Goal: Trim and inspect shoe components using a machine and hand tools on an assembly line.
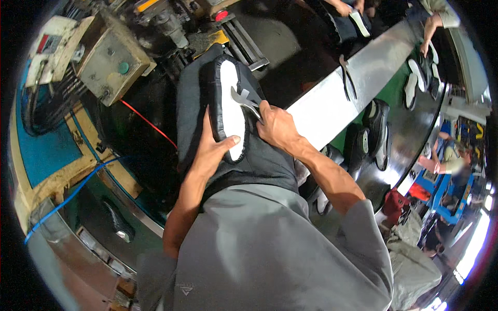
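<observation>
A black shoe (226, 90) lies sole-up across my lap, its white bottom facing me and the black upper gathered around the edge. My left hand (211, 150) grips its near end, with the thumb pressed on the white bottom and the fingers along the left side. In my closed right hand (277, 125) is a pair of metal pincers (243, 100). Their curved jaws rest at the shoe's right edge, beside a small white tab (244, 94). My right fingers hide most of the pincers' handles.
On the right, a metal ledge (324, 106) carries another pair of pincers (346, 78). Several black shoes (377, 127) stand on the green-and-metal line beyond it. Co-workers' hands (429, 39) handle shoes at the far right. A machine with a control box (116, 62) stands at the far left.
</observation>
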The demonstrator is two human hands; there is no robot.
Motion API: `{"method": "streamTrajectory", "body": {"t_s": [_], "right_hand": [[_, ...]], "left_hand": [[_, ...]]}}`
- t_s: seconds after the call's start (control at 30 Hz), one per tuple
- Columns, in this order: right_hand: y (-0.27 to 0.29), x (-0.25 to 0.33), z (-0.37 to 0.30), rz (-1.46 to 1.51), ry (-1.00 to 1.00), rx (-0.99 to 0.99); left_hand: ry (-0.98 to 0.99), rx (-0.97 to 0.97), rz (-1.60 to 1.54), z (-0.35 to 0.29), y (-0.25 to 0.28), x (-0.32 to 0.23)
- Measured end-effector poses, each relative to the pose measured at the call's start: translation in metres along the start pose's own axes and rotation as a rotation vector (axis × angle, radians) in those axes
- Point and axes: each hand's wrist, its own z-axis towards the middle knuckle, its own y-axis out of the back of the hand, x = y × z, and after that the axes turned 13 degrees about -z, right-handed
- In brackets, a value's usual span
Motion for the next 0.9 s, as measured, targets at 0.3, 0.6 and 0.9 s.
{"method": "streamTrajectory", "body": {"t_s": [0.3,0.6,0.9], "right_hand": [[0.015,0.016,-0.030,-0.076,0.287,-0.026],[0.029,0.007,-0.029,0.367,0.044,-0.130],[0.003,-0.029,-0.016,0.538,-0.121,0.052]], "left_hand": [[-0.125,-0.030,-0.075,-0.018,0.014,0.011],[-0.226,-0.126,-0.837,-0.094,0.062,-0.022],[-0.520,-1.212,0.331,-0.285,0.323,0.008]]}}
